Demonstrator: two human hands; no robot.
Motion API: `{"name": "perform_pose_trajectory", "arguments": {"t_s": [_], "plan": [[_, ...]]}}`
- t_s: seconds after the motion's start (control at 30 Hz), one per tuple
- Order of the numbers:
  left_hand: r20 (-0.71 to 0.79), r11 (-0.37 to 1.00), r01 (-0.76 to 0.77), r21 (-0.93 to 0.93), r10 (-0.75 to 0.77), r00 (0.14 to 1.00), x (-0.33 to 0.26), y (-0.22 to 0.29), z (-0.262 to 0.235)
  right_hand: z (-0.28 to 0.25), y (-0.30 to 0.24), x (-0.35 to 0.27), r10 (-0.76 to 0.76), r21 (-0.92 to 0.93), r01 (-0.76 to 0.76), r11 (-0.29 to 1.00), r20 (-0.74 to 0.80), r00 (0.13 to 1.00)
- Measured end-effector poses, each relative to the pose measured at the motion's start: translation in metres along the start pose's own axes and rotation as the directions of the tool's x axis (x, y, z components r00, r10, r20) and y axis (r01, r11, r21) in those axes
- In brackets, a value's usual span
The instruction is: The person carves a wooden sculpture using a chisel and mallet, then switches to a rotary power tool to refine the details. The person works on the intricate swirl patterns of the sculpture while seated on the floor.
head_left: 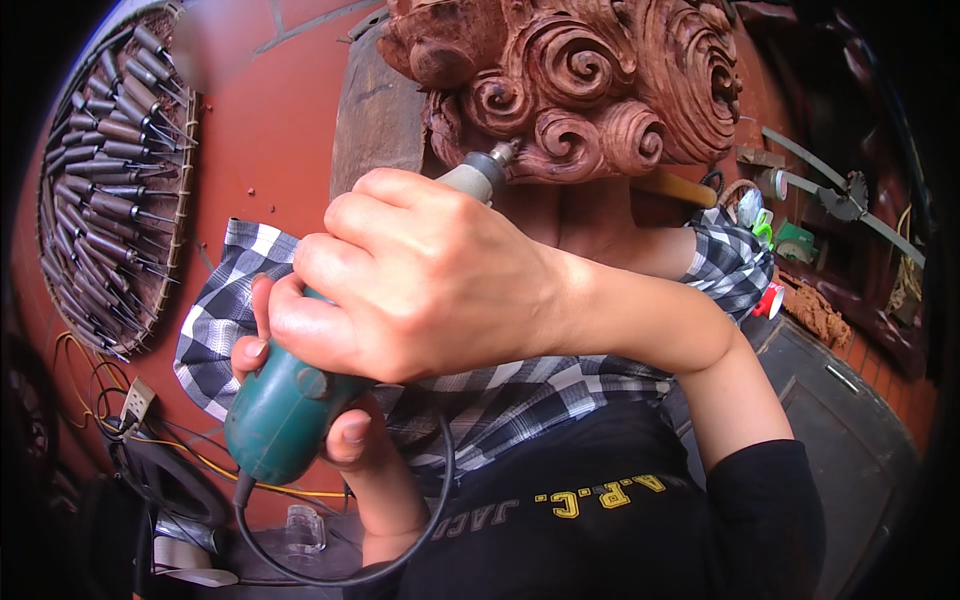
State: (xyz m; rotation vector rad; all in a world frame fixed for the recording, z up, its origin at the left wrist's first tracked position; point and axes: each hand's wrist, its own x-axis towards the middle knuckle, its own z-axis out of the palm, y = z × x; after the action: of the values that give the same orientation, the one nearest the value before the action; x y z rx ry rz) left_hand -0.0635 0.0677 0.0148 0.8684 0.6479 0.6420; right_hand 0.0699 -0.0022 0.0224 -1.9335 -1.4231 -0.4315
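My right hand [420, 280] wraps over the top of a green rotary tool [285, 410]. My left hand [345, 440] cups the tool's rear from below, thumb on its body. The tool's grey nose [470, 178] points up and right, and its small bit touches the lower edge of a reddish-brown wood carving [590, 80] covered in spiral curls. The carving rests against a black-and-white checked cloth [225, 320] spread over my lap. A black cord [440, 500] loops down from the tool's tail.
A round woven tray [110, 180] with several wooden-handled chisels lies at the left on the red floor. A power strip [135, 400] and yellow cable sit below it. Green and red-white items [790, 240] clutter the right, beside dark wood panels.
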Motion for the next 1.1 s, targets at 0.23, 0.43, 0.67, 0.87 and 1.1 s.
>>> {"name": "perform_pose_trajectory", "arguments": {"t_s": [0.23, 0.43, 0.67, 0.87, 1.1], "plan": [[0.005, 0.995, -0.028, 0.095, 0.027, 1.0, 0.006, 0.007, 0.018, -0.004, 0.003, 0.011, 0.001, -0.012, -0.002, 1.0, -0.054, 0.999], [0.021, 0.989, -0.015, 0.145, 0.012, 1.0, 0.019, 0.011, 0.019, -0.009, 0.005, 0.019, 0.013, -0.049, -0.013, 0.999, -0.009, 1.0], [0.07, 0.995, 0.013, 0.097, -0.019, 0.997, 0.031, 0.017, 0.013, -0.01, 0.008, 0.021, 0.063, -0.009, -0.063, 0.998, 0.052, 0.997], [0.064, 0.994, 0.012, 0.106, -0.019, 0.998, 0.027, 0.02, -0.004, -0.004, -0.004, 0.019, 0.088, -0.014, -0.087, 0.996, 0.06, 0.994], [-0.157, 0.901, -0.161, 0.402, 0.241, 0.958, -0.014, 0.035, -0.003, -0.017, -0.043, 0.028, 0.066, 0.086, -0.066, 0.994, 0.008, 0.998]]}}
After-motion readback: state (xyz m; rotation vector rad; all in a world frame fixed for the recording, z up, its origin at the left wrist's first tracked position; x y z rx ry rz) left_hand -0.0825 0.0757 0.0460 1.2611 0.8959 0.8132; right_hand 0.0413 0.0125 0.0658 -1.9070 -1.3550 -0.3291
